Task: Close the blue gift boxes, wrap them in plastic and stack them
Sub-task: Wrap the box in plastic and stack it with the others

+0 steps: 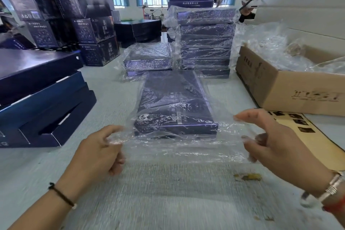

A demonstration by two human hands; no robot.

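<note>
While the blue gift box lies flat at mid-table inside its plastic bag, the bag's near open edge is pinched by the left hand and right hand (thin, slippery film, best gripped at its corners).

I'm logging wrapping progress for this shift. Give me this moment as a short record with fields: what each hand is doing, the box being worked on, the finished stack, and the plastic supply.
left hand: pinches the near left edge of the plastic bag
right hand: pinches the near right edge of the bag
box in work: closed blue box lying flat on the table, inside the bag, open end toward the person
tall stack: wrapped boxes behind it
short stack: wrapped boxes, to the left of the tall one
plastic supply: loose bags in the carton on the right
</note>
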